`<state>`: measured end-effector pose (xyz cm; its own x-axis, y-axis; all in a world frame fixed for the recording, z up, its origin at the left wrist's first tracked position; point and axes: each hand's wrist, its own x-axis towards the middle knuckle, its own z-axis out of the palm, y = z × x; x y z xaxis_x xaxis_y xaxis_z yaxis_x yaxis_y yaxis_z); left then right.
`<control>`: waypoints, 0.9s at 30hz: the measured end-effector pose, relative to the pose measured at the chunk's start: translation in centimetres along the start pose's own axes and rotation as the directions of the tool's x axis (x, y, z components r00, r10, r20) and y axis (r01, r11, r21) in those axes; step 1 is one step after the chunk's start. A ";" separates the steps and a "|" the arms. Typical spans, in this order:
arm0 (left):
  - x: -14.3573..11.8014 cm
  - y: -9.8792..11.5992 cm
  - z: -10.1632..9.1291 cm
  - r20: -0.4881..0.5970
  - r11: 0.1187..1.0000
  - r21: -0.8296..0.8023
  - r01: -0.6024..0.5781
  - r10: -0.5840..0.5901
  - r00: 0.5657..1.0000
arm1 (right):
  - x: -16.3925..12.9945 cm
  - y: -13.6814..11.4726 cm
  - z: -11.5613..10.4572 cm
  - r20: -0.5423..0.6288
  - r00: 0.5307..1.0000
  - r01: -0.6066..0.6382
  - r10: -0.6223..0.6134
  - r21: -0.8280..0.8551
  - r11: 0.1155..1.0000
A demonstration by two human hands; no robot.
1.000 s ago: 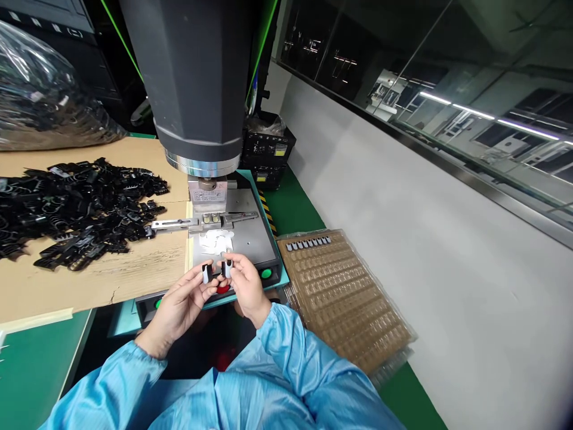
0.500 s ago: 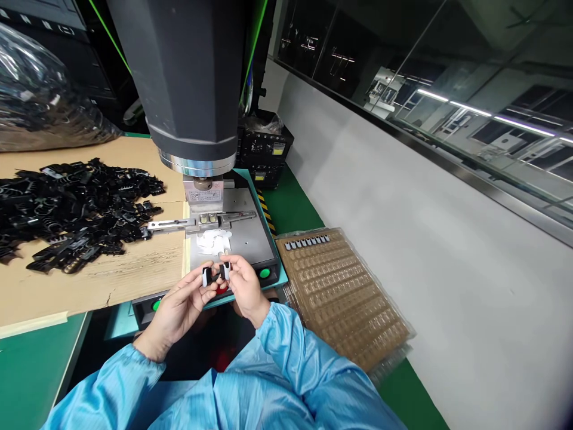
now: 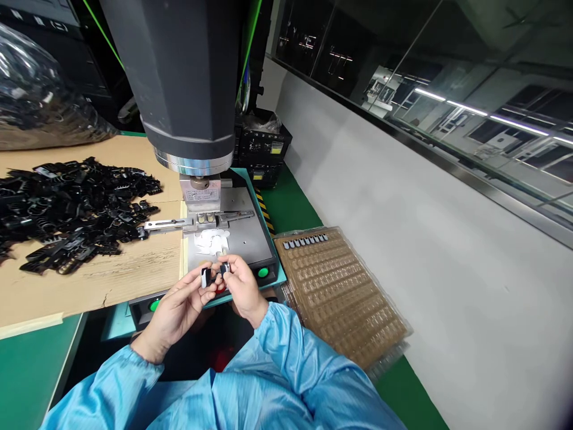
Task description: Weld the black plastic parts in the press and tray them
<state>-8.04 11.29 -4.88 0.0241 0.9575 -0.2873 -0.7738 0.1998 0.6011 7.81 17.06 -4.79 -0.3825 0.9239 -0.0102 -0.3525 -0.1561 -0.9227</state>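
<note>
Two small black parts — one pinched in each hand's fingers, nearly touching.

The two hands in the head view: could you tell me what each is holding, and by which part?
Each pinches one small black-and-white part at its lower end: the left hand holds one, the right hand the other.

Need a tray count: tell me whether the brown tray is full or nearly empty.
Nearly empty. The tray holds only one short row of dark parts along its far edge; the other pockets look bare.
</note>
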 end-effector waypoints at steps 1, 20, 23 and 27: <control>0.0 0.0 -0.1 0.002 1.000 0.001 0.002 -0.002 1.000 | 0.0 0.0 0.0 0.002 1.000 0.011 -0.011 -0.001 1.000; -0.2 0.2 0.4 -0.010 0.999 0.046 0.002 -0.001 1.000 | -0.6 -0.6 -0.1 0.005 0.996 0.090 -0.090 -0.171 0.981; -0.1 0.1 0.3 -0.033 0.998 0.062 0.008 -0.006 0.999 | -1.2 -1.5 -0.2 -0.016 0.992 0.111 -0.127 -0.391 0.914; -0.6 -1.2 0.3 -0.068 0.989 0.148 -0.019 0.029 0.997 | -2.8 -2.3 -0.5 0.077 0.976 0.194 -0.202 -0.719 0.667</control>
<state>-6.96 10.51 -5.25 -0.0417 0.9467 -0.3193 -0.6723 0.2098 0.7099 10.12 15.05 -2.84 -0.3679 0.9068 0.2057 0.3044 0.3265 -0.8948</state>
